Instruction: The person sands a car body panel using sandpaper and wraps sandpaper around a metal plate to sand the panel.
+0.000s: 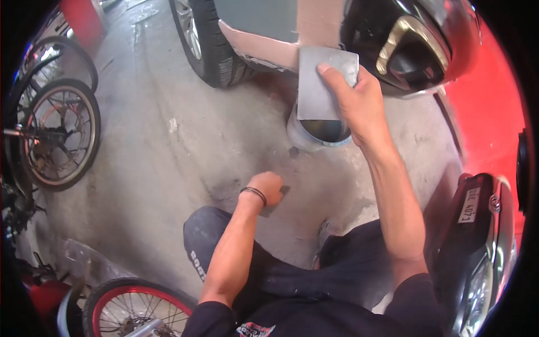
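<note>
My right hand (362, 104) is raised and closed on a grey rectangular sheet that looks like sandpaper (320, 84), thumb on its near face and fingers hidden behind. Below the sheet a bucket (317, 143) with dark contents stands on the floor, its back part covered by the sheet. Beyond is a car body panel (261, 48) with grey and pinkish patches. My left hand (266, 188) is curled into a fist above my knees. Edges of a dark grey flat piece (284, 192) show beside its fingers; its kind is unclear.
A car tyre (216, 56) stands left of the panel, and a black bumper part (412, 50) is to its right. Motorcycle wheels (62, 135) line the left side, with a red-rimmed wheel (137, 303) at lower left. Another vehicle with a plate (470, 205) is close on my right.
</note>
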### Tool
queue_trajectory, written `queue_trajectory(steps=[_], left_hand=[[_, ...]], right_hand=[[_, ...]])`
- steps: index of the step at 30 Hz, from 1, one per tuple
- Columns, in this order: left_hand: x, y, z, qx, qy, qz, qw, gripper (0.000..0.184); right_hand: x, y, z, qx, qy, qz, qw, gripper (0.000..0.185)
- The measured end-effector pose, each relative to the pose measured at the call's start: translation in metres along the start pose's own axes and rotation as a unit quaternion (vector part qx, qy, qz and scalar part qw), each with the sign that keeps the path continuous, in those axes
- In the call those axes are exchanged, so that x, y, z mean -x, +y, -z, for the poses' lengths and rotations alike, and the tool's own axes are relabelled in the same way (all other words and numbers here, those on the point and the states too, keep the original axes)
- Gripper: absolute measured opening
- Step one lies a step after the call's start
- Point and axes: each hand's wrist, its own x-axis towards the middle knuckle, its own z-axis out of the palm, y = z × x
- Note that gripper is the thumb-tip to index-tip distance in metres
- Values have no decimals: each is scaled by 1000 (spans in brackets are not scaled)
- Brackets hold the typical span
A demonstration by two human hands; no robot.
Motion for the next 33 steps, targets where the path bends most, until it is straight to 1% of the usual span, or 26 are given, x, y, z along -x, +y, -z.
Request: queue_trajectory(steps=[2,3,4,5,7,8,9,10,15,20,22,23,25,29,31,33], left_hand=[[-6,25,8,33,16,-92,995,27],[-3,45,27,78,47,-104,990,28],[1,51,38,83,49,-108,989,28],[2,56,44,107,47,-100,988,29],[-1,56,40,137,45,-98,985,30],[-1,50,35,91,29,-78,992,30],[1,46,33,44,13,-55,997,31],[1,43,34,49,16,-58,997,31],[2,39,49,84,20,-60,994,32],[2,33,46,73,9,-55,996,32],[1,32,47,70,10,-57,996,32],[0,32,46,72,10,-61,995,32],[-1,32,45,74,10,-66,995,32],[-4,30,43,73,18,-65,995,29],[-7,28,41,72,14,-67,995,29],[-8,27,39,73,19,-64,995,30]], right_hand=[[0,-1,-8,-11,7,-7,1000,38],[-1,3,-8,4,32,6,999,37],[-3,6,-9,20,58,20,998,36],[-4,6,-8,28,57,21,998,36],[-5,2,-7,109,62,88,988,36],[-3,-4,-6,116,60,88,988,36],[-1,-15,-7,165,64,87,980,36],[-1,-22,-8,214,68,87,971,36],[-10,-22,-5,249,51,105,962,37],[-12,-20,-3,244,22,91,965,36],[-12,-27,-3,288,44,114,950,36],[-12,-29,-3,290,44,113,949,36],[-12,-30,-1,335,50,143,930,35],[-15,-35,2,352,41,142,924,36],[-16,-35,4,362,19,167,917,36],[-17,-37,4,366,21,171,914,35]])
